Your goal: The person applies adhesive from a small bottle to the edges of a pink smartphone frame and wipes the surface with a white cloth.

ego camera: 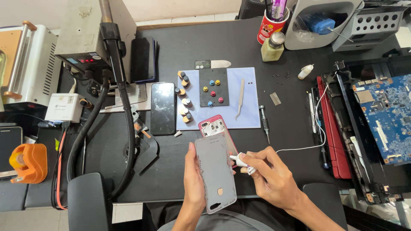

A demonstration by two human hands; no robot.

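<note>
My left hand point(193, 179) holds a grey phone back cover point(215, 172) upright by its left edge, above the near edge of the black desk mat point(239, 47). My right hand point(267, 175) pinches a small white plug point(240, 160) on a thin white cable point(308, 141) right at the cover's right edge. Just behind the cover lies an opened phone with a red frame point(212, 126), its insides showing. A black phone point(163, 108) lies face up to the left of it.
A pale blue work pad point(248, 111) holds tweezers point(240, 98), a black screw tray point(213, 87) and several small bits. A screwdriver point(264, 123) lies to its right. A dismantled laptop with a blue circuit board point(387, 115) sits right; a hot-air station point(87, 34) and hose stand left.
</note>
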